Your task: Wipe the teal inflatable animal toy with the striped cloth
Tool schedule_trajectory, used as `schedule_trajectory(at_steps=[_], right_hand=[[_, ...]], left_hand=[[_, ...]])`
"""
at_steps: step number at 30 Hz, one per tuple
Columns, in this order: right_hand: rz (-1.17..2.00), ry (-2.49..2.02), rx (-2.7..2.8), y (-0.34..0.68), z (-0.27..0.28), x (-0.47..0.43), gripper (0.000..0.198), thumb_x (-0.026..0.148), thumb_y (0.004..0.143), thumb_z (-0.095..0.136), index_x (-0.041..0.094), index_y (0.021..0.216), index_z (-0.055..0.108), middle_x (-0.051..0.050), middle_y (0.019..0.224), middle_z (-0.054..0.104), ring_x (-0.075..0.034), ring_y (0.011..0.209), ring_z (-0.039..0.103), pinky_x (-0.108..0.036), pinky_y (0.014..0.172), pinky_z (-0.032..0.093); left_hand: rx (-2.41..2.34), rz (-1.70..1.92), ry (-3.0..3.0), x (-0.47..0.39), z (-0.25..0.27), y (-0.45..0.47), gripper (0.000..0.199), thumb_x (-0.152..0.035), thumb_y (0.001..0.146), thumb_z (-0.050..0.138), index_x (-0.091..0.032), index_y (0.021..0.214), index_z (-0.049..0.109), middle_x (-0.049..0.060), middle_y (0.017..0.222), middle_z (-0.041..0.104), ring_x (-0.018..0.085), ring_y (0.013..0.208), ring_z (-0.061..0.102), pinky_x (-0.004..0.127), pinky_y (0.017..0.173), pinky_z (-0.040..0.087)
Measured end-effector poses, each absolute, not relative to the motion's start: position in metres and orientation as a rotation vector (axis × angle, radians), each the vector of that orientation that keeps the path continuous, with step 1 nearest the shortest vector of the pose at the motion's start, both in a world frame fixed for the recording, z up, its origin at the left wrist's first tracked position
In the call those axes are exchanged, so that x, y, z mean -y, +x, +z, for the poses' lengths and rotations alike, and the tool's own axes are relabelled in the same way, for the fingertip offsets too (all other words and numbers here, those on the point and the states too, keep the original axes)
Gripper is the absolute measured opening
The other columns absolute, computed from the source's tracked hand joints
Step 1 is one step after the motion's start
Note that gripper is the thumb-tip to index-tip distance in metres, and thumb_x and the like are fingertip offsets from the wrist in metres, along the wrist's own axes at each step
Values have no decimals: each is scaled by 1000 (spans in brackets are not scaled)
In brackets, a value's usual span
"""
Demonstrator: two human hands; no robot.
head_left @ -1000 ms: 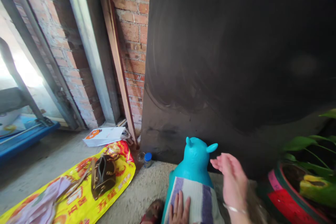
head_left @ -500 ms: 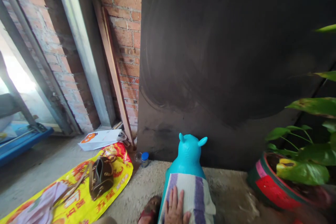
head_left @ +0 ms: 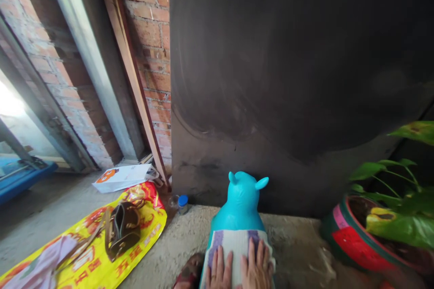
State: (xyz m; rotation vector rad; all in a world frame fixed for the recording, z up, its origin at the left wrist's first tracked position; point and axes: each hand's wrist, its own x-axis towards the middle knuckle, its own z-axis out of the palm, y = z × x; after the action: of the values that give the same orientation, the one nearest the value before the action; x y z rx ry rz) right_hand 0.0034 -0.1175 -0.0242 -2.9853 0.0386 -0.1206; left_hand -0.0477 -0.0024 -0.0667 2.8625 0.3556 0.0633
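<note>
On striped cloth (head_left: 237, 241): both hands flat, L (head_left: 219, 273) & R (head_left: 257, 268).

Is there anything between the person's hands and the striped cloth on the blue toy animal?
Nothing visible. The left hand and the right hand both lie flat on the cloth, which is draped over the toy. The bottle and the plant pot stand off to the sides.

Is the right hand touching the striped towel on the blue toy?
Touching. The head view shows the right hand lying flat on the striped towel draped over the blue toy, beside the left hand.
</note>
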Motion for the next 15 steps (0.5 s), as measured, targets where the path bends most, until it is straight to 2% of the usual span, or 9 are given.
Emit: schedule_trajectory(at_steps=[4,8,11,15], right_hand=[[-114,-3104,64,36,-24,102,58,41,95,29,12,145,35,-21,154,24,-38,139,29,-61,106,32],[-30,-3184,48,56,-7,100,59,41,97,28,13,149,26,-20,156,18,-37,141,23,-57,108,31],[49,-3203,20,49,2,99,59,42,97,27,15,149,24,-18,156,19,-35,141,25,-53,108,34],[13,-3226,-72,7,-13,103,59,44,94,32,17,146,33,-18,151,32,-38,134,39,-56,100,42]], left_hand=[[-245,-103,2767,-10,-66,-17,68,-45,82,52,-31,143,23,7,156,20,30,145,24,52,113,32],[-202,-254,2654,-19,-50,6,72,-45,84,48,-31,145,13,8,158,4,29,147,9,56,117,23],[-206,-298,2606,-22,-37,5,71,-46,85,45,-29,146,13,9,158,2,28,147,6,54,117,22],[-93,-359,2658,-16,-37,-21,72,-46,84,46,-27,146,14,9,157,3,29,147,8,54,117,23]])
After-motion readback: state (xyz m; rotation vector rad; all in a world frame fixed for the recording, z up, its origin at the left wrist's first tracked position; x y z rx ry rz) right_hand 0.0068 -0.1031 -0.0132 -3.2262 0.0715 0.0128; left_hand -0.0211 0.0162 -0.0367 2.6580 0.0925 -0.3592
